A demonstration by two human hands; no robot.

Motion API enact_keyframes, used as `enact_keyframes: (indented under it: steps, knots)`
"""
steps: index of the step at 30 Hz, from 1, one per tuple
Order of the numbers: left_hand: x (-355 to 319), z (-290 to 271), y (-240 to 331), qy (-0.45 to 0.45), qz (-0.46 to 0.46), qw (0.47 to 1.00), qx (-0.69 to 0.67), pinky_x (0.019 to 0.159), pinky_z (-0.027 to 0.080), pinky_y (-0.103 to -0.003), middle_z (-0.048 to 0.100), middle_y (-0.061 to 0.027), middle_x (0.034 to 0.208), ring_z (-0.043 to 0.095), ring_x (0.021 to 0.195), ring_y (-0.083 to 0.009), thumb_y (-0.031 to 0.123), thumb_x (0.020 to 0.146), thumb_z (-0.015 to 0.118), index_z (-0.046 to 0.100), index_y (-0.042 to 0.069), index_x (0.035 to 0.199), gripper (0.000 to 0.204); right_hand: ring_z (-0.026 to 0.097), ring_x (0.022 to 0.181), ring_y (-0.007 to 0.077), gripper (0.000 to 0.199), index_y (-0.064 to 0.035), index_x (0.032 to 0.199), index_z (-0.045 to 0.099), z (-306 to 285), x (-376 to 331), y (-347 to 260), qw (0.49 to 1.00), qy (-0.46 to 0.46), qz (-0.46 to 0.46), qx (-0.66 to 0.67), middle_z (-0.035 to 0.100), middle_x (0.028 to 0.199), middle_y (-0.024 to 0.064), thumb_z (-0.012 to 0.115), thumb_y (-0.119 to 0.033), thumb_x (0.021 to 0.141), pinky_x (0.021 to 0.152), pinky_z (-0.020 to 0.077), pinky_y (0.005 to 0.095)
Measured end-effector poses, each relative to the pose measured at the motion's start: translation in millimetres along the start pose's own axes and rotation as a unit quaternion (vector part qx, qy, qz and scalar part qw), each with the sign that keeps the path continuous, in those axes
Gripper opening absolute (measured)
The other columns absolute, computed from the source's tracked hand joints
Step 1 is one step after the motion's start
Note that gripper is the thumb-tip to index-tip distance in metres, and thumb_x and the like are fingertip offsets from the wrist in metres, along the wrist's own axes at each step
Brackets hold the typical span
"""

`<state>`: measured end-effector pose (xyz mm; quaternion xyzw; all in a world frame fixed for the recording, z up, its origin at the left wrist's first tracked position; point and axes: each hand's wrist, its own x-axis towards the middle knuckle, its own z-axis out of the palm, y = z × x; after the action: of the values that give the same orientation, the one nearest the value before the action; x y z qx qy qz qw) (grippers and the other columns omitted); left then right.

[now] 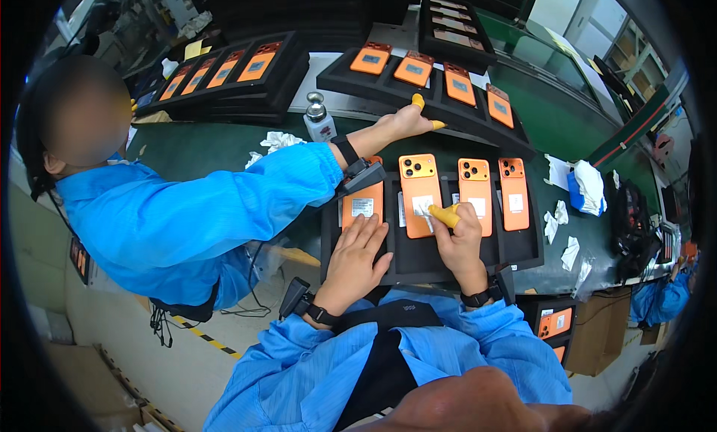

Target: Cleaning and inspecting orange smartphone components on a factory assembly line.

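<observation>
While the left hand lies open on one phone and the right hand's grip cannot be told, green table separates the tray's edge from white scraps

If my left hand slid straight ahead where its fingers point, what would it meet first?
Your left hand would likely meet the pale label on the leftmost phone in the near tray, though depth is unclear.
</observation>
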<state>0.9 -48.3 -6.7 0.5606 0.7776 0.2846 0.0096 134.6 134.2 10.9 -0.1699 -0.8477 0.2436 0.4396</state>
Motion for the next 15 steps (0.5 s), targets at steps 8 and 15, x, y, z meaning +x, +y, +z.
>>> enact_keyframes:
  steps: [8,15]
  knots:
    - [-1.0,-0.3,3.6,-0.017,-0.009,1.0,0.005,0.114,0.035,-0.05,0.05,-0.0171,0.148,0.041,0.141,-0.0383,0.026,0.089,0.069,0.055,0.005,0.14,0.057,0.057,0.077,0.0295,0.019,-0.0016,0.096,0.076,2.2,-5.9,11.2,1.0,0.009,0.008,0.012,0.059,0.076,0.0111,0.075,0.002,0.078,0.066,0.0466,0.0371]
    - [5.1,-2.1,5.6,-0.008,-0.017,1.0,0.003,0.115,0.033,-0.049,0.051,-0.0177,0.148,0.042,0.141,-0.039,0.024,0.089,0.068,0.056,0.005,0.139,0.055,0.055,0.078,0.0292,0.017,-0.0037,0.098,0.076,0.8,-4.6,16.8,0.997,0.009,0.054,0.046,0.059,0.078,0.0108,0.073,-0.001,0.081,0.068,0.0454,0.0379]
